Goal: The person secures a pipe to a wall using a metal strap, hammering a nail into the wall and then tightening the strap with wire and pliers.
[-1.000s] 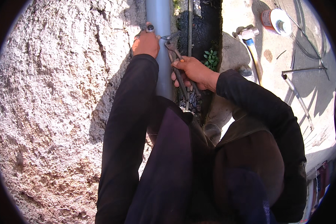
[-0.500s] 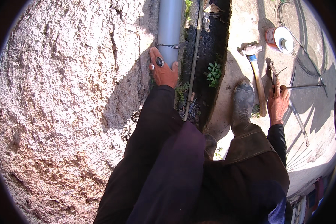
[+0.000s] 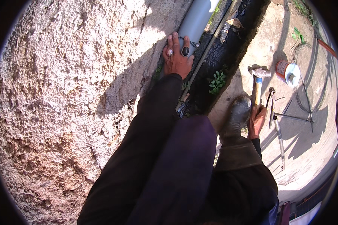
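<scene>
Filling the left stands a rough wall point(image 3: 64, 93); a ditch point(image 3: 231, 47) runs alongside. The pipe point(image 3: 197, 22) lies under the left hand point(image 3: 179, 62), fingers spread; across the ditch, the right hand point(image 3: 257, 122) curls around the hammer point(image 3: 258, 90), beside pliers point(image 3: 272, 105).

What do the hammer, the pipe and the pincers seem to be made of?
Hammer head: metal, shiny silver-grey with bright glints. Hammer handle: probably wood, smooth-looking and pale tan. Pipe: likely plastic, smooth, even grey with soft sheen. Pincers: apparently metal, dull and dark with brownish patches, perhaps rust.
</scene>
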A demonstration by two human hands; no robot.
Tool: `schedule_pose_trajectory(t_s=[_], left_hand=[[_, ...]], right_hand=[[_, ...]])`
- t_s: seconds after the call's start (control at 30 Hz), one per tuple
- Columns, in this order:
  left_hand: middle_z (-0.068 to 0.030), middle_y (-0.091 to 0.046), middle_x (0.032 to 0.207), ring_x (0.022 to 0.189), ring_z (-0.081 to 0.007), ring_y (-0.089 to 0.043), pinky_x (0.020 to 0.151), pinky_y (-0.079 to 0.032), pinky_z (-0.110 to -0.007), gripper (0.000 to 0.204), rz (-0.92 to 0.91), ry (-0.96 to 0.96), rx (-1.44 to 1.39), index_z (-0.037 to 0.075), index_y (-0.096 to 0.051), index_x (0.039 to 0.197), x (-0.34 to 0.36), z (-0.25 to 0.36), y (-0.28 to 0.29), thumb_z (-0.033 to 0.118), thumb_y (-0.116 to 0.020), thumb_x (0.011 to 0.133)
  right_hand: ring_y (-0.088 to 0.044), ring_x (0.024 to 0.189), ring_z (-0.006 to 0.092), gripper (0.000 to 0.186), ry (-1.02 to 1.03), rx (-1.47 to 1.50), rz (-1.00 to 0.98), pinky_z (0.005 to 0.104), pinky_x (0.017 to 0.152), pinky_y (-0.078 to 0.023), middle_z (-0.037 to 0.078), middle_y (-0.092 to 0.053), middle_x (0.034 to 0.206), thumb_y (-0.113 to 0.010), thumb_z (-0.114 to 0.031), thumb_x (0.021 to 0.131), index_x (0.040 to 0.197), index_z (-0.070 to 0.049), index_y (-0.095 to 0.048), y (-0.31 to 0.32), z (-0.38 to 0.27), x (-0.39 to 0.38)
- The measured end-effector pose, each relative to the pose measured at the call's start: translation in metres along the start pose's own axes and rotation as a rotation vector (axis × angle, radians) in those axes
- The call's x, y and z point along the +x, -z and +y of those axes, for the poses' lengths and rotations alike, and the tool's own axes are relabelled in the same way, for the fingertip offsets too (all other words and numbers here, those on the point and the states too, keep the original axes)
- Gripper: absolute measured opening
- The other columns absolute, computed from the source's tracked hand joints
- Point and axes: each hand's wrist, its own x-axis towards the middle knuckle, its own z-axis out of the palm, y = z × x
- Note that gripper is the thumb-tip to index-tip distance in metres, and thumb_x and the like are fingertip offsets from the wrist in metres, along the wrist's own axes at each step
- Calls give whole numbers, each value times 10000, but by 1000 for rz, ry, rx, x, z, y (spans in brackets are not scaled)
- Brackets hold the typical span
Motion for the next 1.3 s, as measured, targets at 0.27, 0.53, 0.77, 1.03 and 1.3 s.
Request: schedule_pose_trajectory(t_s=[0.27,0.53,0.77,1.03,1.3], left_hand=[[-205,-167,1568,1474,-358,-133,1118,-296,-492,827,-57,72,-68,68,-245,1507,-1,1,-2,334,-678,855],[-182,-171,1574,1478,-345,-132,1117,-314,-483,790,5,50,-113,71,-288,1482,0,-1,-11,319,-678,842],[-182,-186,1570,1477,-346,-141,1111,-302,-486,773,16,39,-107,78,-296,1482,2,1,-19,309,-668,845],[-190,-199,1561,1470,-360,-154,1094,-327,-497,779,55,44,-115,79,-310,1476,-2,-1,-18,299,-683,829],[-186,-206,1560,1468,-352,-165,1092,-332,-497,770,43,47,-66,82,-322,1474,-3,-5,-22,303,-681,829]], right_hand=[[-629,854,417,387,400,-107,-276,447,733,-497,248,-619,989,-557,-173,959,1280,27,-473,6,-67,-9],[-630,816,378,458,847,155,-401,416,694,-489,194,-632,937,-460,-343,1004,1302,4,-478,-7,-145,36],[-567,623,378,305,581,-10,-350,405,611,-459,172,-573,684,-468,-329,1019,1062,-33,-529,-46,-188,76],[-603,690,322,340,988,110,-329,408,623,-465,133,-629,820,-517,-301,984,1110,14,-533,10,-172,63],[-601,740,442,279,637,-200,-588,488,617,-452,217,-622,828,-493,-296,991,1111,-47,-527,-13,-176,64]])
